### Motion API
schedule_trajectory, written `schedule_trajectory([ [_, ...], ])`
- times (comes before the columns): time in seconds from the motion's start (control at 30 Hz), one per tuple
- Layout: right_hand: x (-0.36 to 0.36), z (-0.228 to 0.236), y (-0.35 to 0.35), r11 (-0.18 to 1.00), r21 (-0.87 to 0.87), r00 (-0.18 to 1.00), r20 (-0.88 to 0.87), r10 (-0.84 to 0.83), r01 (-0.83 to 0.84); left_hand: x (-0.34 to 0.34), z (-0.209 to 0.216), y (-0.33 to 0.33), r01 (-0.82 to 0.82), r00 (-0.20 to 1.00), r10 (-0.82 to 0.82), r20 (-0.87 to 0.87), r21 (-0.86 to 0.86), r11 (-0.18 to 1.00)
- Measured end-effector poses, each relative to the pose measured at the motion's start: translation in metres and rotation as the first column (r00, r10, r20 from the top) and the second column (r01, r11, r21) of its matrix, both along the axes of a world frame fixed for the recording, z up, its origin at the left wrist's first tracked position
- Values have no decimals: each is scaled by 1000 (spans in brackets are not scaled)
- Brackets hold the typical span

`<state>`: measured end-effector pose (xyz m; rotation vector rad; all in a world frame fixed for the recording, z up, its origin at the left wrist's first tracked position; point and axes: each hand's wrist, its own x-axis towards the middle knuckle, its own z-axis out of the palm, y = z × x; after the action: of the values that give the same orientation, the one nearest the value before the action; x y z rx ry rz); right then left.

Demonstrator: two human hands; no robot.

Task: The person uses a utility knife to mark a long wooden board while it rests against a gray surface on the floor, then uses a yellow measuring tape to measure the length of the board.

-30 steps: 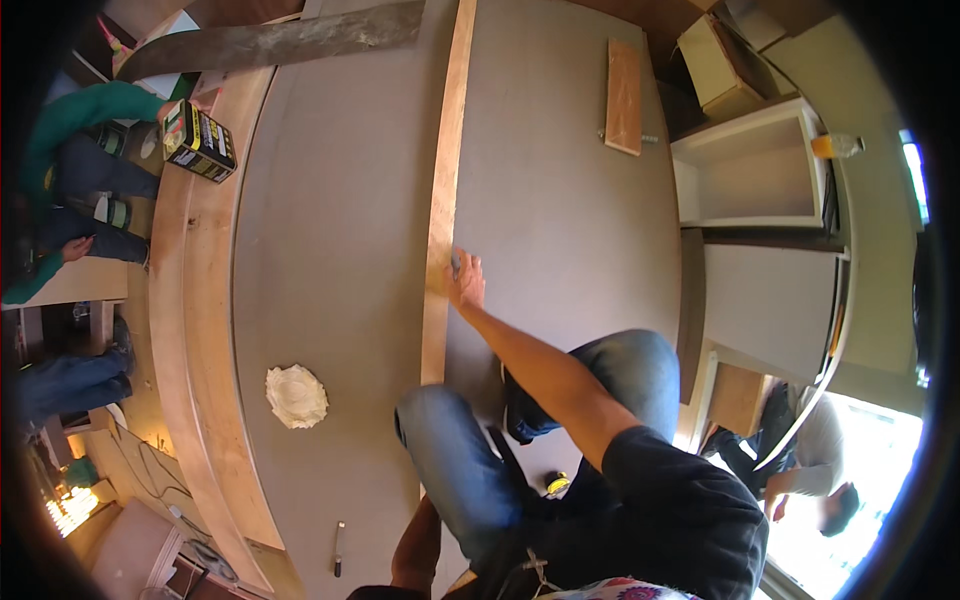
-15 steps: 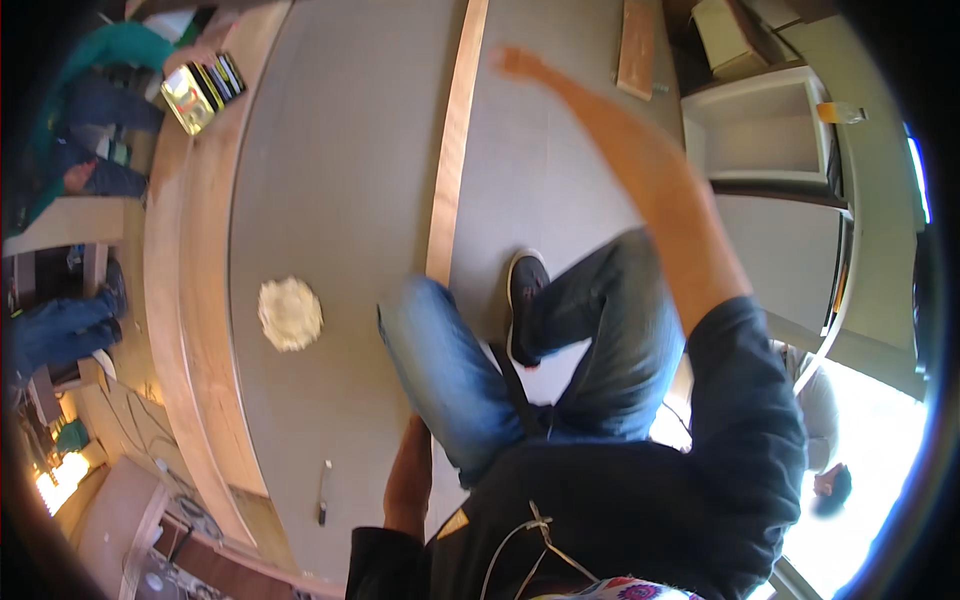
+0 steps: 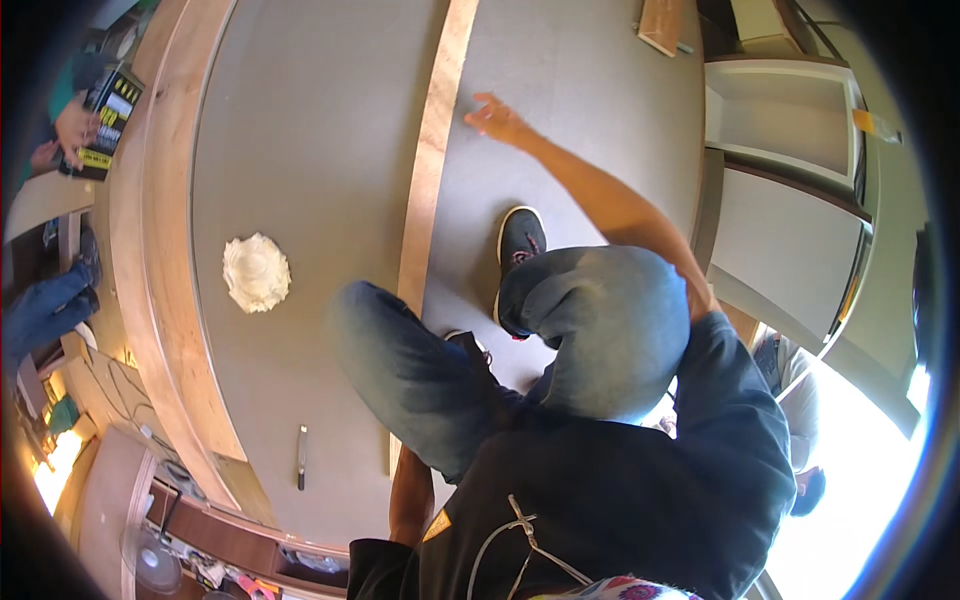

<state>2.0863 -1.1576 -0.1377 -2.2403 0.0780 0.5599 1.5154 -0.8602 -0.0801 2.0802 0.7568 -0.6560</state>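
Note:
My right hand [image 3: 492, 118] hovers over or rests on the grey panel [image 3: 310, 110], just right of a long narrow wood strip [image 3: 432, 150]. Its fingers are stretched out, with nothing visible in them. Only the forearm of my left arm shows, at the strip's near end beside my thigh; the hand is hidden behind my leg. Left of the strip sits a cream-white, ruffled round mound [image 3: 256, 273]. Nearer me lies a slim flat-bladed tool with a dark handle [image 3: 302, 458].
Wooden boards [image 3: 165, 200] edge the panel on the left. Beyond them another person's hands touch a black and yellow box [image 3: 108, 115]. A short wood piece [image 3: 660, 25] lies far right, near an open white cabinet [image 3: 785, 115]. Another person appears at the lower right.
My right hand has come nearer me and closer to the strip. My knees have shifted, and the panel and mound sit further left in view. The other person's box has turned.

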Motion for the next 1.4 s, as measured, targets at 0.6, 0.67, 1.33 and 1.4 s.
schedule_trajectory([
  [0.6,38,-113,-68,945,-318,978,159,135,-79,7,10,-9,25,1000,-24,8,-35,999],
  [0.67,66,-126,-104,911,-398,899,351,260,-108,20,14,-13,-10,999,12,43,-47,999],
  [1.33,30,-81,-3,987,-159,886,459,68,6,-28,68,45,-413,910,408,68,82,907],
  [1.4,33,-73,2,985,-167,868,496,41,49,-21,71,58,-433,899,425,103,75,898],
])
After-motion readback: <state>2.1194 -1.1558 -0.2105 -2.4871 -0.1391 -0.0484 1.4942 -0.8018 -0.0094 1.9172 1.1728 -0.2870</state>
